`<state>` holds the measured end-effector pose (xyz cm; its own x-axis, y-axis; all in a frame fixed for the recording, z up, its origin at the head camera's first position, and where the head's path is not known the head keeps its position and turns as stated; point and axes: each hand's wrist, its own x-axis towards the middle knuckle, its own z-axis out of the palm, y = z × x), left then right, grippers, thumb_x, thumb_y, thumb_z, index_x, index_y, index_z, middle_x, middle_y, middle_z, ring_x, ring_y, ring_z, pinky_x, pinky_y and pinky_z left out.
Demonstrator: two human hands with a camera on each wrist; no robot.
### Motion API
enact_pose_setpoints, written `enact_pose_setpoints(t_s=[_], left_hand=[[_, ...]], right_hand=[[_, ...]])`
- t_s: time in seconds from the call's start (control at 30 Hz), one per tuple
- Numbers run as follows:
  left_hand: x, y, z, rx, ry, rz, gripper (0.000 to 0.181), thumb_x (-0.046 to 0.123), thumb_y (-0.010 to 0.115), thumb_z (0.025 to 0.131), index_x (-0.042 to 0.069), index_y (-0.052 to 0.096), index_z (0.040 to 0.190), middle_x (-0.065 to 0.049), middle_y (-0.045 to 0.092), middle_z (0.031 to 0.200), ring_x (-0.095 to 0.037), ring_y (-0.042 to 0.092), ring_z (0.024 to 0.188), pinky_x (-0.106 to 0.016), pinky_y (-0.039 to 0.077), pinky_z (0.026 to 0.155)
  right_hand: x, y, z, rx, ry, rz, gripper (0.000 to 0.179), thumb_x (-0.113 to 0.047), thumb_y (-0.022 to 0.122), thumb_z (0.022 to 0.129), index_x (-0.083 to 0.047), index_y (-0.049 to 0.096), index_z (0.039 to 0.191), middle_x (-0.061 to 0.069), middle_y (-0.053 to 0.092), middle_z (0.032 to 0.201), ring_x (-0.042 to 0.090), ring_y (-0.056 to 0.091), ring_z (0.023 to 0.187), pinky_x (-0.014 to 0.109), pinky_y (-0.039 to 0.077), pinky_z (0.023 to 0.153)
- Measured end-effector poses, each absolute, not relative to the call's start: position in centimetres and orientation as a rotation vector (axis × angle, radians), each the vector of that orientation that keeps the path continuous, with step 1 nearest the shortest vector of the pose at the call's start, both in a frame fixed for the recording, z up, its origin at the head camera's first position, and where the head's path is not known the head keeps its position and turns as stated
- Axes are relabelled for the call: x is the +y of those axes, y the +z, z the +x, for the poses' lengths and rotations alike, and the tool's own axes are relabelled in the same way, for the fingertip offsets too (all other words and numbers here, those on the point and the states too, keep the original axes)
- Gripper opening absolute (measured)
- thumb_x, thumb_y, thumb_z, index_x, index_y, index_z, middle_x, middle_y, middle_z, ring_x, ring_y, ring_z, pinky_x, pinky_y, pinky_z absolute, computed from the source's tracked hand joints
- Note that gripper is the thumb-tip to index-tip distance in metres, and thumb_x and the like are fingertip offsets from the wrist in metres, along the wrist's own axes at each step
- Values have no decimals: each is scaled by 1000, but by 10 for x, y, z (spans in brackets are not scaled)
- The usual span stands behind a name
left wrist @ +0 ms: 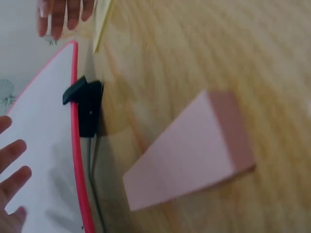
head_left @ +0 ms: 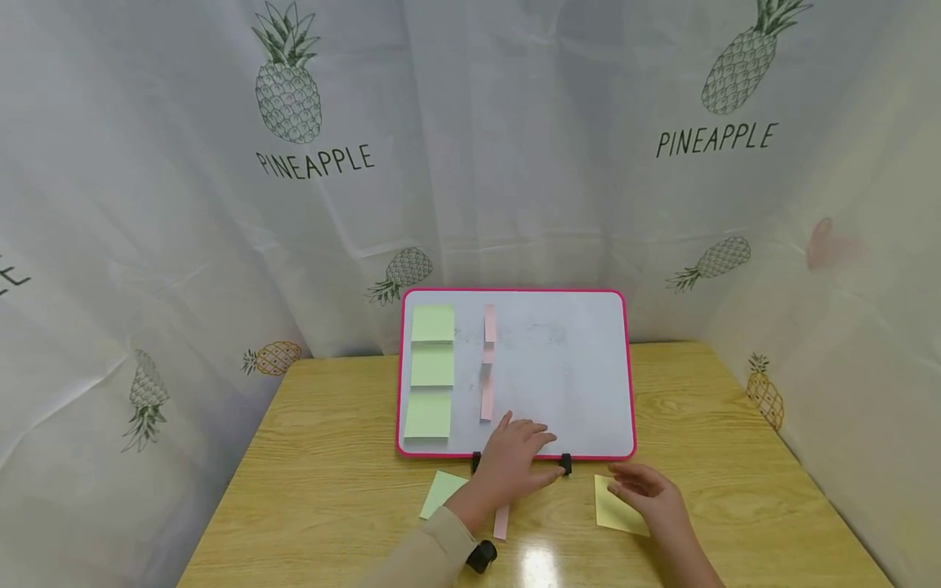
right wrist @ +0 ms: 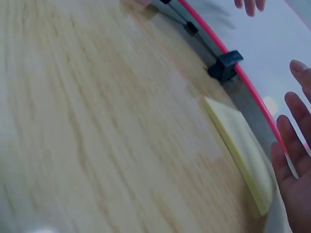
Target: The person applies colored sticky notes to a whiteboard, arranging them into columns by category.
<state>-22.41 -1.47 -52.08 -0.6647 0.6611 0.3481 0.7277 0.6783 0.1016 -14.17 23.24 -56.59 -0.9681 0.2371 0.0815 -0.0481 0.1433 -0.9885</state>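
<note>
In the head view a pink-rimmed whiteboard (head_left: 566, 367) leans upright. Three green sticky notes (head_left: 432, 365) run down its left side, with narrow pink sticky strips (head_left: 488, 322) in a column beside them. My left hand (head_left: 515, 457) spreads its fingers in front of the board's lower edge, holding nothing. Under that wrist lie a pad of pink strips (left wrist: 180, 160) and a green sticky pad (head_left: 443, 494), both partly hidden by the arm in the head view. My right hand (head_left: 650, 494), fingers loosely bent, hovers by a yellow sticky pad (right wrist: 240, 145) and overlaps it from above.
Black feet (head_left: 565, 465) grip the board's bottom edge, joined to a thin stand in the wrist views. A small black object (head_left: 482, 556) sits near the left sleeve on the wooden table (head_left: 323, 490). A pineapple-print curtain (head_left: 507, 147) hangs behind and at both sides.
</note>
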Motion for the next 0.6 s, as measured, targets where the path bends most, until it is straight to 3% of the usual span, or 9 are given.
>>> enact_pose_setpoints(t_s=[0.23, 0.43, 0.6], left_hand=[[-13, -526, -206, -2820, -830, -1164, 38, 46, 62, 93, 21, 68, 121, 12, 65, 113, -6, 59, 103, -25, 48, 87], [-21, -541, -200, -2931, -1299, -1021, 18, 31, 75, 86, 18, 69, 97, 14, 57, 86, 1, 52, 76, -20, 47, 68], [-30, -553, -197, -2923, -1650, -855, 15, 21, 79, 83, 16, 65, 87, 12, 54, 75, -4, 49, 65, -24, 45, 60]], right_hand=[[239, -570, -135, -2202, 1904, -120, 36, 4, 77, 77, 13, 65, 111, 3, 72, 103, 9, 62, 90, 15, 48, 78], [239, -574, -134, -2265, 1891, -21, 37, 9, 77, 75, 14, 64, 110, 7, 71, 105, 3, 61, 95, 13, 47, 83], [239, -575, -133, -2388, 1812, 33, 37, 3, 81, 74, 6, 68, 109, 10, 70, 106, 2, 60, 97, 13, 46, 81]])
